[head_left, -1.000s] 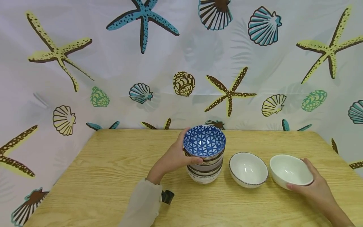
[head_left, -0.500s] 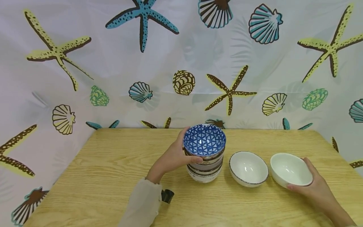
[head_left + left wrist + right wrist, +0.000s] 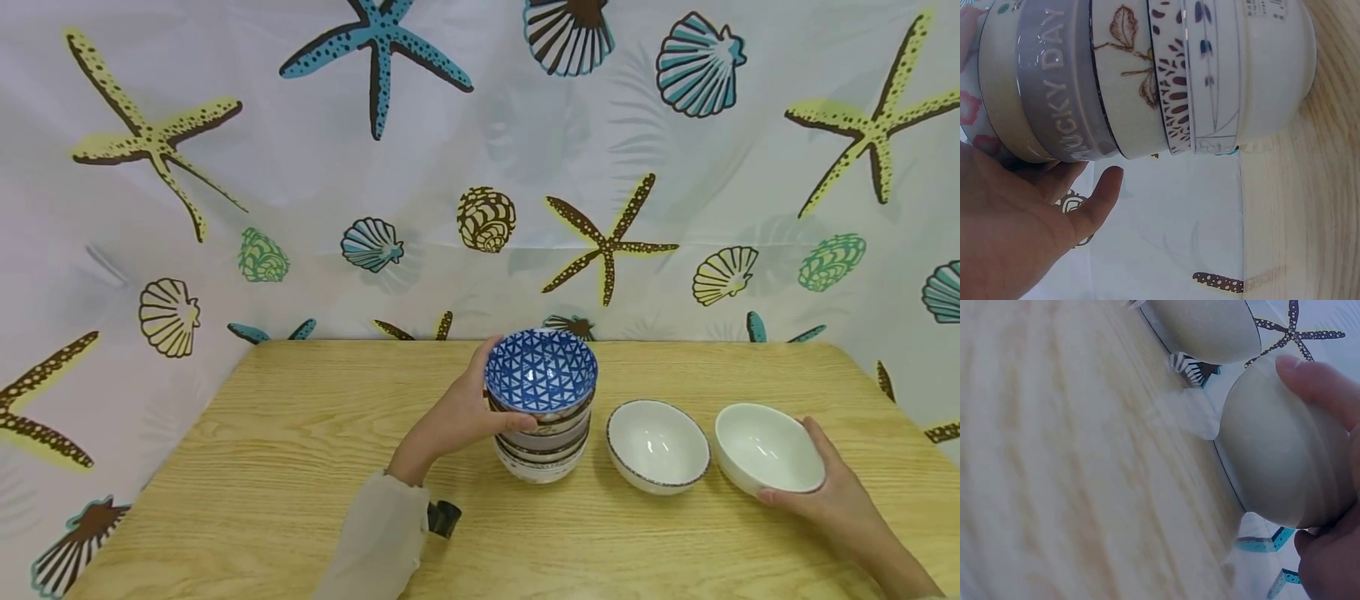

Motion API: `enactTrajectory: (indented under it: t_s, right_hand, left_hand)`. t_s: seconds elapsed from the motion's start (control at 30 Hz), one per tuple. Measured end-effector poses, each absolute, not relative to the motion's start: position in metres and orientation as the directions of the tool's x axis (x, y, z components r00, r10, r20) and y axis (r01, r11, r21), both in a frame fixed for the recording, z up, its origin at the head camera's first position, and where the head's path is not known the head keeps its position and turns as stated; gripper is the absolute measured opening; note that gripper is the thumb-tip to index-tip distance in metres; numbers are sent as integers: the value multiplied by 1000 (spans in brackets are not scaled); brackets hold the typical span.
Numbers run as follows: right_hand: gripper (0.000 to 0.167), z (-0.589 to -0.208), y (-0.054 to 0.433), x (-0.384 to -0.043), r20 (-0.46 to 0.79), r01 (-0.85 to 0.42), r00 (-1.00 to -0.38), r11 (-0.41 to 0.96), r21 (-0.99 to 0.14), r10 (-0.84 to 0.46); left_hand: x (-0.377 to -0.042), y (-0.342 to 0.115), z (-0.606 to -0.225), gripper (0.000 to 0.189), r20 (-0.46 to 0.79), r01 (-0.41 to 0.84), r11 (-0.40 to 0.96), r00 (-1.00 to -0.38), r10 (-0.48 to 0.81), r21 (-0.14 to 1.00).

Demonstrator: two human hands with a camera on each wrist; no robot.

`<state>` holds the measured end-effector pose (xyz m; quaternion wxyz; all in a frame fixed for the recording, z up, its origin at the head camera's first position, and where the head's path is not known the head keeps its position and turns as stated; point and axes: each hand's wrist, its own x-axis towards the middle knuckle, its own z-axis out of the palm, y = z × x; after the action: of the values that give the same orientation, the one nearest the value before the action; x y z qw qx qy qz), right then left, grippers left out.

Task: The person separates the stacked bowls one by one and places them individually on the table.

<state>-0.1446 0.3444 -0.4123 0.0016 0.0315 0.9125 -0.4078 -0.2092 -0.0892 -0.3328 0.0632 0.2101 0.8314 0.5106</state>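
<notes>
My left hand (image 3: 461,412) grips the upper part of a tall stack of bowls (image 3: 542,458), thumb in front and fingers behind. On top sits a blue-and-white bowl (image 3: 542,371) with a triangle pattern. Sideways in the left wrist view, the stack shows a grey bowl (image 3: 1054,81) lettered "LUCKY DAY" and a leaf-patterned bowl (image 3: 1125,75); one finger (image 3: 1104,194) sticks out beside them. My right hand (image 3: 843,492) holds a plain white bowl (image 3: 765,450) by its right side, thumb at the near rim. Its outside (image 3: 1279,450) fills much of the right wrist view.
Between the stack and the plain bowl stands a white bowl (image 3: 656,446) with a dark speckled rim. All are at a wooden table (image 3: 300,417), backed by a cloth (image 3: 420,183) printed with shells and starfish. A small black object (image 3: 444,518) shows beside the left sleeve.
</notes>
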Motion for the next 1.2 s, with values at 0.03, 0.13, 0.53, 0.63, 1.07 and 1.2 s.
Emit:
enactTrajectory:
  t_s: [0.03, 0.13, 0.53, 0.63, 1.07, 1.2]
  right_hand:
    - [118, -412, 344, -145, -31, 61, -998, 665, -744, 56]
    - [118, -413, 345, -145, -36, 65, -998, 662, -747, 57]
    - [118, -417, 346, -146, -15, 46, -998, 631, -774, 54]
    - [118, -416, 346, -145, -33, 65, -998, 634, -771, 62]
    - [116, -417, 346, -142, -36, 64, -998, 597, -800, 58]
    - [116, -415, 346, -142, -46, 70, -997, 598, -798, 57]
  left_hand:
    - [-209, -89, -333, 112, 109, 284, 390, -904, 413, 876]
    - [-209, -89, -333, 112, 109, 281, 386, -904, 413, 879]
    - [-210, -99, -336, 128, 125, 326, 361, -867, 482, 874]
    - [-212, -102, -339, 131, 123, 329, 346, -856, 502, 879]
    - [-219, -98, -353, 134, 127, 317, 281, -835, 535, 906]
    - [-220, -96, -354, 132, 146, 337, 252, -814, 563, 907]
